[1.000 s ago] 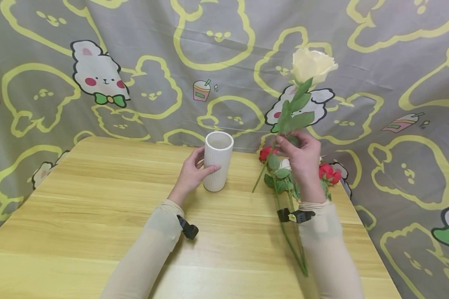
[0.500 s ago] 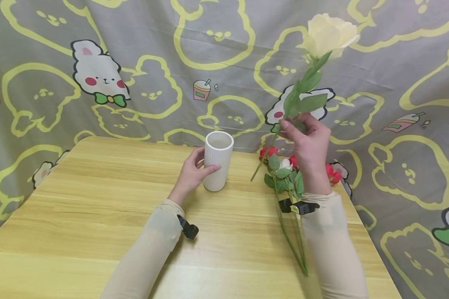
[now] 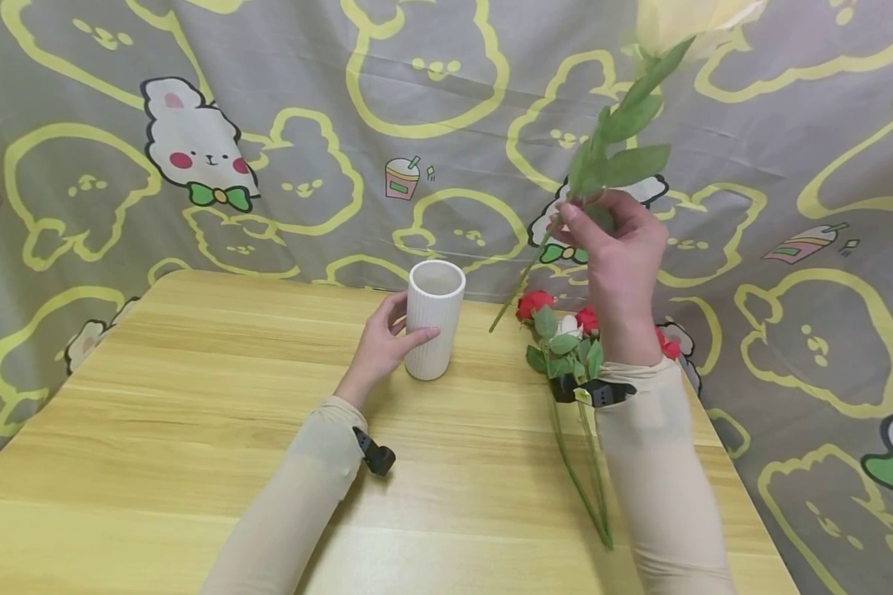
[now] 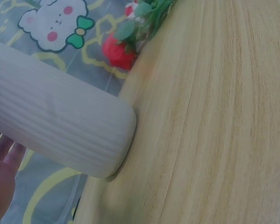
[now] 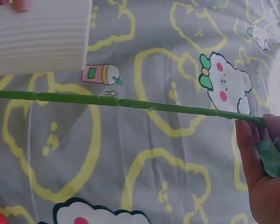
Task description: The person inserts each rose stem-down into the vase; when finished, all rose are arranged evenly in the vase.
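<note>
Closest up are two beige sleeves [image 3: 290,487] over a wood-look surface [image 3: 156,463]. To the right, red and white flowers [image 3: 563,366] lie with their stems pointing back this way. Left hand [image 3: 375,347] has its fingers curled around a white ribbed vase [image 3: 429,339], standing upright near the far edge. Right hand [image 3: 627,256] is up in the air, fingers pinching a pale rose [image 3: 599,153] just under the leaves, stem end hanging right of the vase and apart from it; the bloom's cut off up top. Behind everything's a gray cartoon curtain [image 3: 298,74].
</note>
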Demonstrator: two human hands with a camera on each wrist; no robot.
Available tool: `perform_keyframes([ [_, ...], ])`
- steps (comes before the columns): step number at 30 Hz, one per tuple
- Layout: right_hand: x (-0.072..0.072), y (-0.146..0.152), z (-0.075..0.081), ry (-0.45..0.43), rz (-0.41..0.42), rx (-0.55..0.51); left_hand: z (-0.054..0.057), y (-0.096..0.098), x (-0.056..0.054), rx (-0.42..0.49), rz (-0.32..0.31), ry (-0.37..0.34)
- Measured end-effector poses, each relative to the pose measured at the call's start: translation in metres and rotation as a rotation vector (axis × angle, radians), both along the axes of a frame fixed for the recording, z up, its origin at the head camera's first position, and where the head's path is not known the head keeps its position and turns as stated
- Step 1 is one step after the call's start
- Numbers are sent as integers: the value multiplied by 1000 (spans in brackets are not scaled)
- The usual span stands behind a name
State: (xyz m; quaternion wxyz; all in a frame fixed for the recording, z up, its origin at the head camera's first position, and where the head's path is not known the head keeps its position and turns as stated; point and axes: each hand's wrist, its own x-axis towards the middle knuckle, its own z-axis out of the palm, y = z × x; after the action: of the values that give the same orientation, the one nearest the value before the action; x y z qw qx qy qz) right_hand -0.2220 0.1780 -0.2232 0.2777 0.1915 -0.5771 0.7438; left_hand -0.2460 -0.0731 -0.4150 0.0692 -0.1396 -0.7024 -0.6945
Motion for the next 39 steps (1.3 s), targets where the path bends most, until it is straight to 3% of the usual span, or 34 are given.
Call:
perform_keyframes([
  [10,-1,-11,16,105,-33,-13,0,0,0,-3,7,-3],
  [19,4,-14,40,115,-31,-155,4,0,3,-11,-2,-9],
  [23,6,-16,47,140,-39,-175,0,0,0,-17,8,-10],
  [28,1,-20,45,183,-29,-181,0,0,0,-25,12,-12],
  [39,-14,-33,16,107,6,-102,1,0,2,-27,5,-7],
])
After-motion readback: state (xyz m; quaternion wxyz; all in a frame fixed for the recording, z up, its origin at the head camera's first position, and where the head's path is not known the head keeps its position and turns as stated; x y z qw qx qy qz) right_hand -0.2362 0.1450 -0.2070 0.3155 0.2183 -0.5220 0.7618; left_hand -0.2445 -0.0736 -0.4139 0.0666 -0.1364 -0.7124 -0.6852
